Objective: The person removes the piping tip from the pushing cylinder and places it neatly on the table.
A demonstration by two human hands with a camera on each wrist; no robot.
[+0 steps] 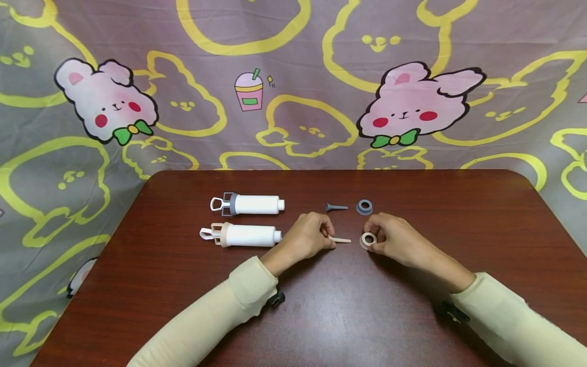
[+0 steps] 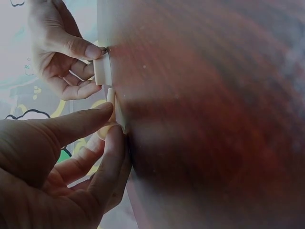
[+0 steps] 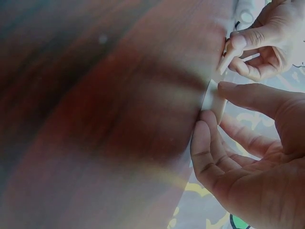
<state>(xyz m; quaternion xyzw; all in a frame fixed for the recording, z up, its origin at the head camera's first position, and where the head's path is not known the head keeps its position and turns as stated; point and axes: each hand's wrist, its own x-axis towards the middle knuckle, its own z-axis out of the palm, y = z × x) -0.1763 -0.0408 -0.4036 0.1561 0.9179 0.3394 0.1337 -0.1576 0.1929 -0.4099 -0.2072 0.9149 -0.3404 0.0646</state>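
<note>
In the head view my left hand (image 1: 308, 235) pinches the wide end of a beige tapered nozzle (image 1: 342, 240), whose thin tip points right. The left wrist view shows the nozzle (image 2: 111, 98) between thumb and fingertips, close to the tabletop. Across a small gap, my right hand (image 1: 395, 238) holds a beige flanged ring (image 1: 363, 243) by its edges, thumb on the near side and fingers on the far side. From the right wrist the ring (image 3: 217, 104) appears edge-on, low at the table. The two beige pieces are apart.
Behind the hands lie a grey tapered nozzle (image 1: 338, 208) and a grey flanged ring (image 1: 361, 210). To the left, two white syringe-like tubes lie in parallel, one with a grey collar (image 1: 257, 204), one with a beige collar (image 1: 250, 236). A patterned cloth (image 1: 293, 76) hangs behind the brown table (image 1: 348, 316).
</note>
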